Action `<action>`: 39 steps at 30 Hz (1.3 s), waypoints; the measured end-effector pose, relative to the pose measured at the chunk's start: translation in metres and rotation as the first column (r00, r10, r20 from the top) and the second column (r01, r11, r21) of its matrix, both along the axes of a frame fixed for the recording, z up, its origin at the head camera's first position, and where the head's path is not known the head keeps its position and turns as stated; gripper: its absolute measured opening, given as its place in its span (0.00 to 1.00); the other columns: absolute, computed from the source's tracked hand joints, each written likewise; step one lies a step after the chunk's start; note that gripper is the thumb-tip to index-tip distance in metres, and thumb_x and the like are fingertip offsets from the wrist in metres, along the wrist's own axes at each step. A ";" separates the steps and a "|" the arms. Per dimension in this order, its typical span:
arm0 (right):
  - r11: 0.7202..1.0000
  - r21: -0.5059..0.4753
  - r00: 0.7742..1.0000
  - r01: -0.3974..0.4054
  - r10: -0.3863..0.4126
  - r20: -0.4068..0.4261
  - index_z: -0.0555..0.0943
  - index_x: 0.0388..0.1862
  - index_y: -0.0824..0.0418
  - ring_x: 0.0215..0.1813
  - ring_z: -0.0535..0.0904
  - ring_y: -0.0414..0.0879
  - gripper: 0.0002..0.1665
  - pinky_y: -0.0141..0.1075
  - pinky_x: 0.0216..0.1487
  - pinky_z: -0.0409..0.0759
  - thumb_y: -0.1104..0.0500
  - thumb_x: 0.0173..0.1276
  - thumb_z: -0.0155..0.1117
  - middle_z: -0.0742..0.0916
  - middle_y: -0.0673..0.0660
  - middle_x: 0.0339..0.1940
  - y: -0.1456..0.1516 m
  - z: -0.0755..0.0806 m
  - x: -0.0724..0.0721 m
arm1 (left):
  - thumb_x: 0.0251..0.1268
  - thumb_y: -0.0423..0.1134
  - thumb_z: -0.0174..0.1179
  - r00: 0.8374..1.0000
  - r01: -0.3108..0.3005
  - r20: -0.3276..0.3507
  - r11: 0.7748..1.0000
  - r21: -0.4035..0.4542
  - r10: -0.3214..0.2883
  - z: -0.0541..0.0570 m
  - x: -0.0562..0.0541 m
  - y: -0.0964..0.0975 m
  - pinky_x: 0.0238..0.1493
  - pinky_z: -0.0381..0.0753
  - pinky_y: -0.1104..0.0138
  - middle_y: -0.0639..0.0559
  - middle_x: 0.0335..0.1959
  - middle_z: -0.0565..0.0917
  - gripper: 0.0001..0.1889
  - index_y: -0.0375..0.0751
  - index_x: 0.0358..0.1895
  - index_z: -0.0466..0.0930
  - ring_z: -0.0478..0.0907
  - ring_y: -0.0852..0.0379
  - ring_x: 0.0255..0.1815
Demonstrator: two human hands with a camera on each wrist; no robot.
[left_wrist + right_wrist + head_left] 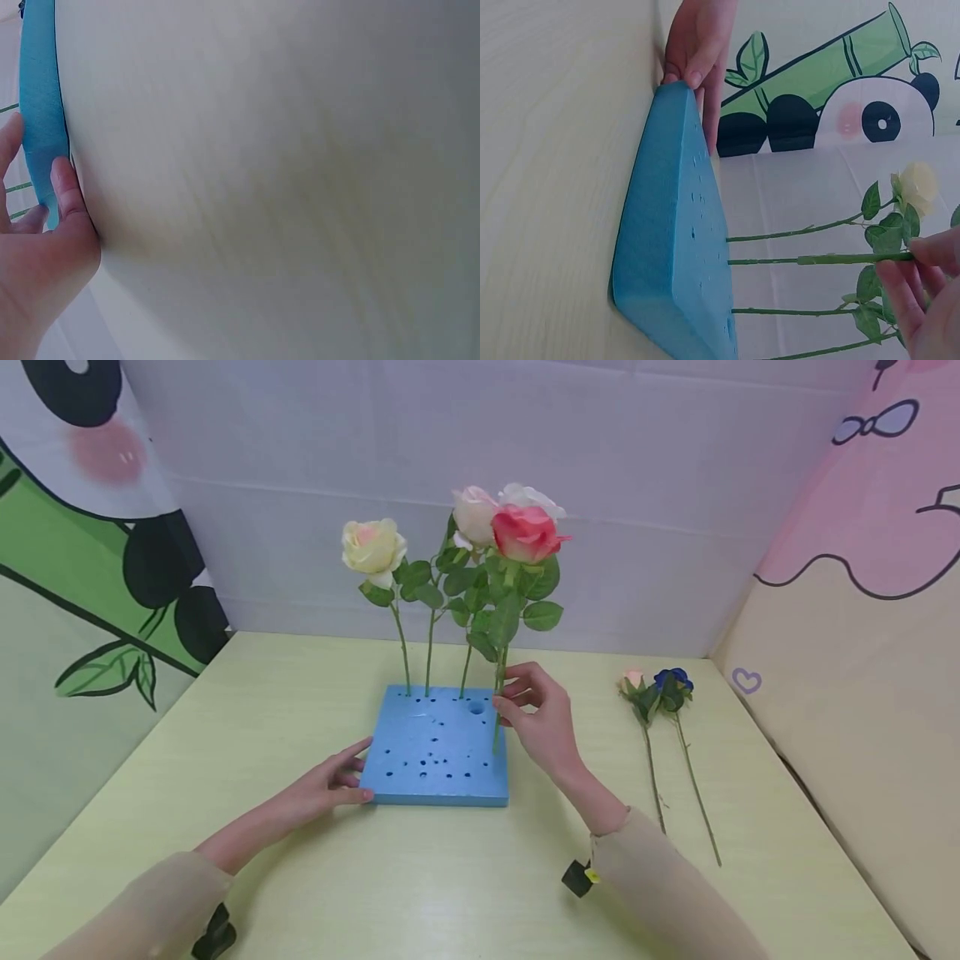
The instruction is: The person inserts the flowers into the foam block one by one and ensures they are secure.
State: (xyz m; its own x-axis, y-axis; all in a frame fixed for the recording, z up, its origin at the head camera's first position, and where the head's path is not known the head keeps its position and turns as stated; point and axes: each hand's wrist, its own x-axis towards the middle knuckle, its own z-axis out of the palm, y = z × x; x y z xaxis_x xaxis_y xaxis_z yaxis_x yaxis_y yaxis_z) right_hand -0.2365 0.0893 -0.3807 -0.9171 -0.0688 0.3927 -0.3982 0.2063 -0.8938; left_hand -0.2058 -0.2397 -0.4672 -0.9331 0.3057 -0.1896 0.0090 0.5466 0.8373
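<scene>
My left hand (pixel 333 785) grips the near left corner of a blue foam block (pixel 450 785) that is dotted with small holes. In the right wrist view, its thumb lies at the block's corner. My right hand (pixel 540 710) pinches the green stem of a red-pink rose (pixel 528 532) over the block's right side. The lower stem end (pixel 810 260) is apart from the block's holed face. Along the far edge stand a cream rose (pixel 373 550), a pale pink rose (pixel 474 514) and a white rose (pixel 531 498), the last partly hidden behind the red-pink bloom.
To the right, a blue rose (pixel 673 681) and a small peach rose (pixel 632 680) lie on the pale table (pixel 300 877), stems toward the near side. A larger round hole (pixel 476 707) shows near the block's far right corner. Printed cloth walls enclose the table.
</scene>
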 end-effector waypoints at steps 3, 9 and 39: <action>1.000 -0.016 1.000 -0.017 0.016 -0.010 0.81 0.50 0.59 0.36 0.84 0.52 0.15 0.38 0.34 0.86 0.69 0.65 0.67 0.84 0.62 0.37 -0.011 -0.001 -0.003 | 0.63 0.49 0.67 1.000 -0.002 -0.001 1.000 0.001 0.002 0.001 0.000 0.000 0.53 0.73 0.62 0.38 0.66 0.67 0.48 0.50 0.81 0.46 0.70 0.46 0.61; 0.998 -0.047 0.998 -0.049 0.048 -0.034 0.82 0.49 0.60 0.35 0.84 0.54 0.14 0.39 0.35 0.86 0.68 0.64 0.67 0.85 0.62 0.37 -0.033 -0.005 -0.008 | 0.64 0.49 0.66 1.000 0.002 -0.005 1.000 0.003 -0.002 0.001 0.000 -0.001 0.52 0.72 0.62 0.38 0.67 0.67 0.48 0.50 0.81 0.46 0.69 0.46 0.61; 0.976 -0.046 0.974 -0.212 0.207 -0.095 0.81 0.54 0.69 0.41 0.86 0.63 0.16 0.33 0.39 0.85 0.70 0.68 0.62 0.88 0.71 0.43 -0.103 -0.010 -0.012 | 0.64 0.49 0.66 1.000 0.004 -0.002 1.000 0.021 -0.003 -0.002 -0.001 -0.003 0.52 0.72 0.62 0.38 0.66 0.67 0.47 0.50 0.81 0.46 0.70 0.47 0.60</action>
State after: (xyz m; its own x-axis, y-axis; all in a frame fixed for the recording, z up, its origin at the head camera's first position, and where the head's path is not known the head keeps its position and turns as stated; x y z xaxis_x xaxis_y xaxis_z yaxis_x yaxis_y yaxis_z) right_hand -0.2482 -0.0142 -0.3909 -0.8458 -0.2320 0.4805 -0.5057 0.0611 -0.8605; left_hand -0.2067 -0.2423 -0.4690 -0.9324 0.3129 -0.1808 0.0129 0.5288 0.8487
